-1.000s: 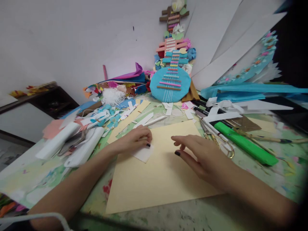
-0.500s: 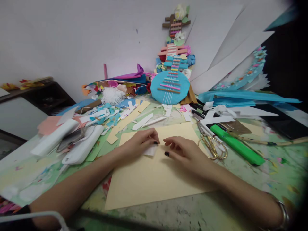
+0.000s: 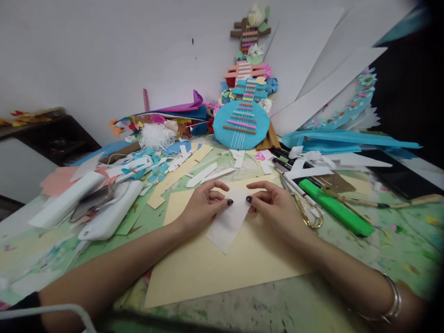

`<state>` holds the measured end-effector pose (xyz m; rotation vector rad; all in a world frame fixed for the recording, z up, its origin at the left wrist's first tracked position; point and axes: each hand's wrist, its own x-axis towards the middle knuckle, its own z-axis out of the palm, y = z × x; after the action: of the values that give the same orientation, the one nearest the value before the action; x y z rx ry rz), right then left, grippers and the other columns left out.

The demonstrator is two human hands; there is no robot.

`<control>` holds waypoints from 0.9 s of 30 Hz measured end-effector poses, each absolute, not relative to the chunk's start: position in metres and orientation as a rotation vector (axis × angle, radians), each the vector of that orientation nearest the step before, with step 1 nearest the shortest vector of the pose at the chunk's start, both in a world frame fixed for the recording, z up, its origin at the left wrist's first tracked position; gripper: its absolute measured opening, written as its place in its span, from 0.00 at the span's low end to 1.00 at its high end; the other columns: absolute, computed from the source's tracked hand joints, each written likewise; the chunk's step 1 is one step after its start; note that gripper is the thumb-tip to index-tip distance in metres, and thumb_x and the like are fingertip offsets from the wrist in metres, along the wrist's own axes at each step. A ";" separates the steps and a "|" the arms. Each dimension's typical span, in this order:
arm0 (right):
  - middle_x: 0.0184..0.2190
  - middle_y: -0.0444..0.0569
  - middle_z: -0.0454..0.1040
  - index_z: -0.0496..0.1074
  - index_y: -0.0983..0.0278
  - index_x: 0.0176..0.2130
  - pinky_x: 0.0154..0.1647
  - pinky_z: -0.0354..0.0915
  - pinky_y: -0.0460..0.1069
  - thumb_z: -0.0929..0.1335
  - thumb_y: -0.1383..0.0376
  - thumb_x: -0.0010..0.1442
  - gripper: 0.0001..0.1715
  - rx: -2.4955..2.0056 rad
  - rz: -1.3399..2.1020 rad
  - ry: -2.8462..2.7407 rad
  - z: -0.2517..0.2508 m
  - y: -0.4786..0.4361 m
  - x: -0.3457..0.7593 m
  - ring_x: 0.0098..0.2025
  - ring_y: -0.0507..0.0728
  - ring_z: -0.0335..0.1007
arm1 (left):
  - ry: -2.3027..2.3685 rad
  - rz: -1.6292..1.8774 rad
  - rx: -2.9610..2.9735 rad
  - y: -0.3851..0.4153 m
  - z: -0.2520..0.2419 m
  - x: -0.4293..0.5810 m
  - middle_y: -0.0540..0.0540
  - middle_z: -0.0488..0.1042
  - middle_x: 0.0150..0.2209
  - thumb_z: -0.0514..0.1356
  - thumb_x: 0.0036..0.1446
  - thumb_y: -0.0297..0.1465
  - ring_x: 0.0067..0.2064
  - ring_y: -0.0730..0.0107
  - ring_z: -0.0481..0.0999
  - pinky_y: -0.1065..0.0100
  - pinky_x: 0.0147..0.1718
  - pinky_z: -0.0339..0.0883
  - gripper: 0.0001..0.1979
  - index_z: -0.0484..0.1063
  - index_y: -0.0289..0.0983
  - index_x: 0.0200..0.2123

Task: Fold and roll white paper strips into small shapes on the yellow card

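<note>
Head: white paper (image 3: 226,229) partly behind hands (image 3: 200,203) (image 3: 279,206)

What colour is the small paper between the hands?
The small paper is white, clearest in the head view.

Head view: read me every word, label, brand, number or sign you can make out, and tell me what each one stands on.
No readable text anywhere in this view.
Small white paper piece held in both hands: no writing visible.
Large cream rectangular paper sheet: no writing visible on its uncovered part.
Long bright green bar: no legible label.
Slim black pens: too small and blurred to tell whether they carry print.
</note>
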<state>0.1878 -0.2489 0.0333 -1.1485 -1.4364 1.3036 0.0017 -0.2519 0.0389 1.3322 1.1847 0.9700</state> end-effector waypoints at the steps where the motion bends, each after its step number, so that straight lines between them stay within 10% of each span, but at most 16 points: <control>1: 0.22 0.44 0.72 0.65 0.66 0.46 0.29 0.63 0.46 0.66 0.65 0.53 0.19 -1.114 1.300 -1.441 0.034 -0.249 0.189 0.26 0.52 0.70 | 1.198 0.986 1.332 -0.251 0.038 0.001 0.52 0.71 0.25 0.65 0.46 0.35 0.22 0.77 0.70 0.78 0.18 0.57 0.16 0.64 0.37 0.36; 6: 0.33 0.48 0.76 0.57 0.59 0.58 0.31 0.64 0.47 0.64 0.66 0.55 0.31 -0.914 1.396 -1.659 0.036 -0.261 0.186 0.32 0.53 0.71 | 1.236 1.175 1.238 -0.246 0.034 -0.005 0.52 0.74 0.25 0.65 0.46 0.35 0.21 0.75 0.70 0.77 0.18 0.60 0.19 0.59 0.39 0.38; 12: 0.38 0.50 0.76 0.75 0.64 0.39 0.39 0.66 0.50 0.64 0.72 0.51 0.15 -0.924 1.426 -1.808 0.032 -0.269 0.179 0.38 0.54 0.71 | 1.150 1.202 1.157 -0.244 0.033 -0.006 0.54 0.71 0.21 0.63 0.48 0.33 0.19 0.79 0.66 0.78 0.19 0.62 0.17 0.59 0.38 0.38; 19: 0.33 0.50 0.77 0.74 0.65 0.35 0.35 0.67 0.49 0.70 0.62 0.49 0.12 -1.068 1.465 -1.415 0.039 -0.255 0.189 0.35 0.55 0.73 | 0.997 1.071 1.487 -0.253 0.038 -0.002 0.43 0.58 0.60 0.61 0.48 0.27 0.42 0.68 0.75 0.70 0.34 0.72 0.20 0.66 0.42 0.46; 27: 0.24 0.48 0.75 0.73 0.67 0.31 0.34 0.67 0.48 0.68 0.59 0.53 0.13 -1.042 1.464 -1.473 0.042 -0.256 0.189 0.27 0.51 0.70 | 1.115 1.046 1.561 -0.258 0.040 0.000 0.42 0.77 0.34 0.61 0.51 0.35 0.36 0.66 0.76 0.70 0.30 0.73 0.09 0.76 0.34 0.31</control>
<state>0.1892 -0.2555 0.0419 -1.0421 -1.4727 1.4635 0.0004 -0.2578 0.0403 1.5612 1.1151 1.0455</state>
